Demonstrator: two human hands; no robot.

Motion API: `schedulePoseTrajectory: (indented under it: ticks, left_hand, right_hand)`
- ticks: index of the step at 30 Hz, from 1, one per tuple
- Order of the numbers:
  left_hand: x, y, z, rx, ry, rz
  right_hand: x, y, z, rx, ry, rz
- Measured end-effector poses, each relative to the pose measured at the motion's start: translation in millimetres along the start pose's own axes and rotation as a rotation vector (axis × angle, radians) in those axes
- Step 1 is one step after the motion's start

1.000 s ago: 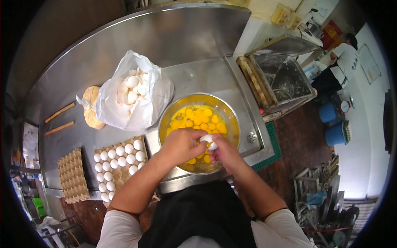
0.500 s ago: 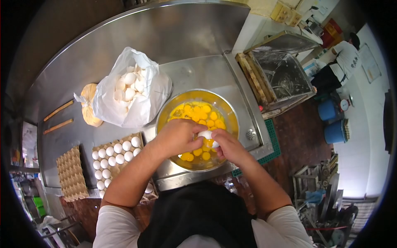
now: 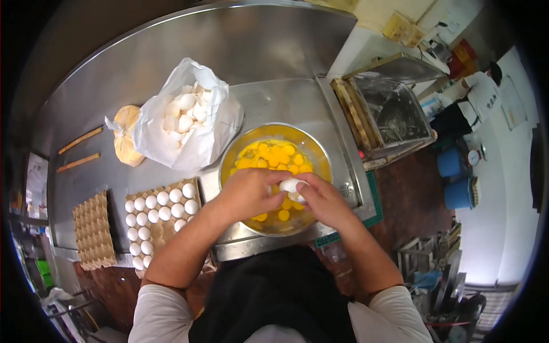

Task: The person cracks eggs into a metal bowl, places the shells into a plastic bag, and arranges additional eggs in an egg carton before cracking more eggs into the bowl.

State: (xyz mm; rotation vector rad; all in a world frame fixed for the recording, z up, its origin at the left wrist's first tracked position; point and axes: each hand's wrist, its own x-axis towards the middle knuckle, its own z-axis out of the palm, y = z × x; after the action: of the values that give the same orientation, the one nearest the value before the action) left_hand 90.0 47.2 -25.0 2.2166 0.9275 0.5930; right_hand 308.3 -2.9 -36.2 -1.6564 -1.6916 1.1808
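Over a steel bowl (image 3: 314, 150) of yolks and egg white (image 3: 275, 154), my two hands meet around a cracked white eggshell (image 3: 293, 186). My right hand (image 3: 323, 200) pinches the shell from the right. From the left, my left hand (image 3: 251, 191) has its thumb and fingers against the shell's other side. A white plastic bag (image 3: 220, 128) full of broken shells (image 3: 186, 114) stands behind and left of the bowl. Left of my left forearm lies a carton tray (image 3: 163, 228) with several whole white eggs (image 3: 151, 202).
An empty carton tray (image 3: 93, 231), two wooden sticks (image 3: 80, 163) and a tied bag of orange-tan contents (image 3: 127, 137) are at the left. Beyond the counter's right edge stands an open metal box (image 3: 389, 108). A person (image 3: 483, 97) is at the far right.
The shell halves are now closer together, and the yolk seen between my hands has gone from the shell. The view has shifted slightly.
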Motion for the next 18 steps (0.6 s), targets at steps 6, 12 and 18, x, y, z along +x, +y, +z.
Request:
schedulePoseTrajectory:
  ticks: [6, 12, 18]
  left_hand:
    - [-49, 7, -22, -0.059, 0.140, -0.220]
    - [-128, -33, -48, -0.617, 0.588, -0.367]
    - [-161, -39, -42, -0.806, 0.555, -0.496]
  right_hand:
    - [25, -13, 33, 0.744, -0.312, 0.202]
    - [99, -102, 80, 0.910, -0.488, -0.066]
    - [132, -171, 119, 0.549, -0.129, 0.077]
